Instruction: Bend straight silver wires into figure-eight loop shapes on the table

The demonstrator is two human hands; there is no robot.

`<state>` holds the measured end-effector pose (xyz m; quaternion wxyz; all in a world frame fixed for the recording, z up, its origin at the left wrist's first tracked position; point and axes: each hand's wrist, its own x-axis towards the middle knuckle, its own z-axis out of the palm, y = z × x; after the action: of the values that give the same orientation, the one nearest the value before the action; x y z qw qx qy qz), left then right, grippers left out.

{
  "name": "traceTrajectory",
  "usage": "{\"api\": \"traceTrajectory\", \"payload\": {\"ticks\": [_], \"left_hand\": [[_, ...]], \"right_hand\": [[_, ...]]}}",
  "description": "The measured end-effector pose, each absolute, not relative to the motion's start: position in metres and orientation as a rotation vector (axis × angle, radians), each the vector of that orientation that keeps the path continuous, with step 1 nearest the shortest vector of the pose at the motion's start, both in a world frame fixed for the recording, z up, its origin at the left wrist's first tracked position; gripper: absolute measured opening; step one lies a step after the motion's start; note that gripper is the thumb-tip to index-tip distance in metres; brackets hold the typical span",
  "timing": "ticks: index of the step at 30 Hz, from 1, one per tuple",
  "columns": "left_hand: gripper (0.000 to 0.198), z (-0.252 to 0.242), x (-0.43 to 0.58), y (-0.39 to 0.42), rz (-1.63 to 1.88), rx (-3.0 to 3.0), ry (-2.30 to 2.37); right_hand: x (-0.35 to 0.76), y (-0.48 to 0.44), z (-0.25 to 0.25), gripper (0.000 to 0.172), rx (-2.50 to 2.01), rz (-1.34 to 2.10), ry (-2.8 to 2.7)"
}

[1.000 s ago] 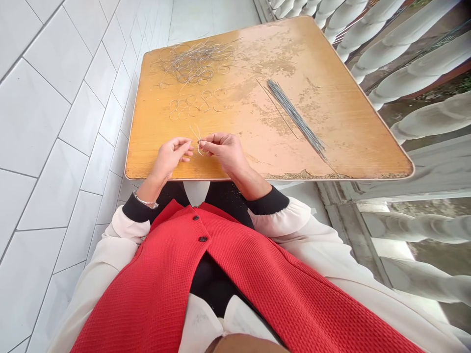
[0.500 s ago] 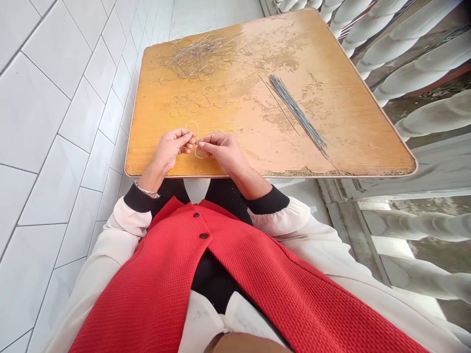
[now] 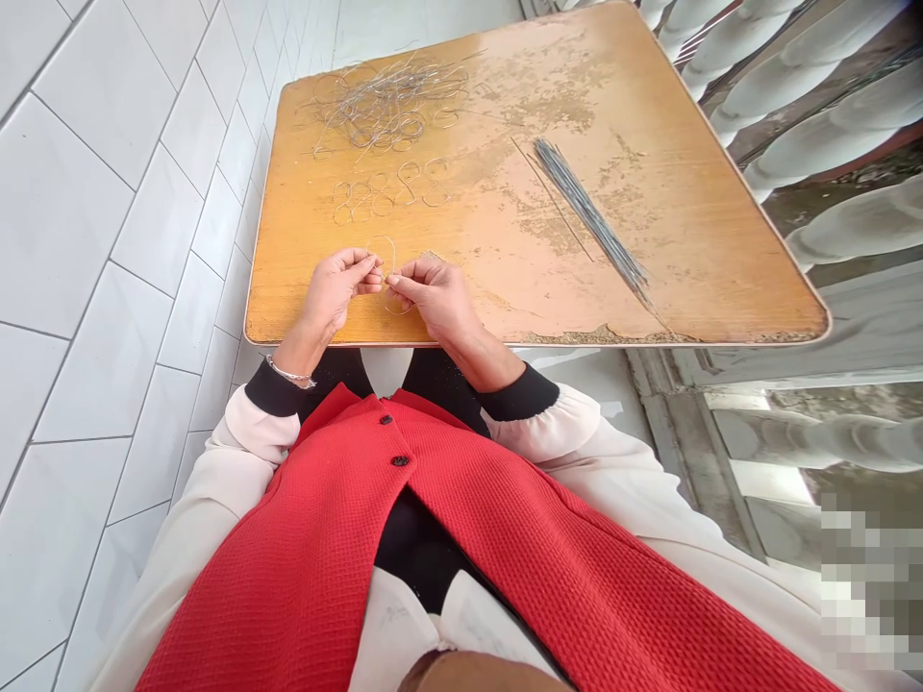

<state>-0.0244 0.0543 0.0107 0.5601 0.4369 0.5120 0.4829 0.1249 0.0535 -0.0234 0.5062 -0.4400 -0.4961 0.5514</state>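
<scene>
Left of centre frame, our left hand (image 3: 337, 285) and right hand (image 3: 443, 296) pinch a partly looped wire (image 3: 393, 254), with figure-eight wires (image 3: 409, 183) apparently done above and a straight-wire bundle (image 3: 591, 213) unbent right of centre.

From the right hand (image 3: 438, 291), the left hand (image 3: 333, 288) is blocking 9 o'clock, a row of thin, silvery wire figure-eights (image 3: 389, 191) is obstructing 11, and a straight grey wire bundle (image 3: 591, 215) is barring 2; the worn, orange-and-pink surface (image 3: 491, 216) is lying open toward 1.
</scene>
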Motion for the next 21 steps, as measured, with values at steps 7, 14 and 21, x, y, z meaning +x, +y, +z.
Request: {"api": "traceTrajectory", "payload": {"ticks": [7, 14, 21], "left_hand": [[0.017, 0.003, -0.018, 0.057, 1.248, 0.96, 1.231], [0.01, 0.005, -0.018, 0.052, 1.229, 0.957, 1.249], [0.012, 0.009, -0.021, 0.047, 1.132, 1.027, 1.207]], "right_hand": [[0.12, 0.05, -0.029, 0.032, -0.94, 1.426, -1.124], [0.123, 0.052, -0.03, 0.038, -0.896, 1.473, -1.116], [0.124, 0.056, -0.028, 0.033, -0.906, 1.497, -1.118]]}}
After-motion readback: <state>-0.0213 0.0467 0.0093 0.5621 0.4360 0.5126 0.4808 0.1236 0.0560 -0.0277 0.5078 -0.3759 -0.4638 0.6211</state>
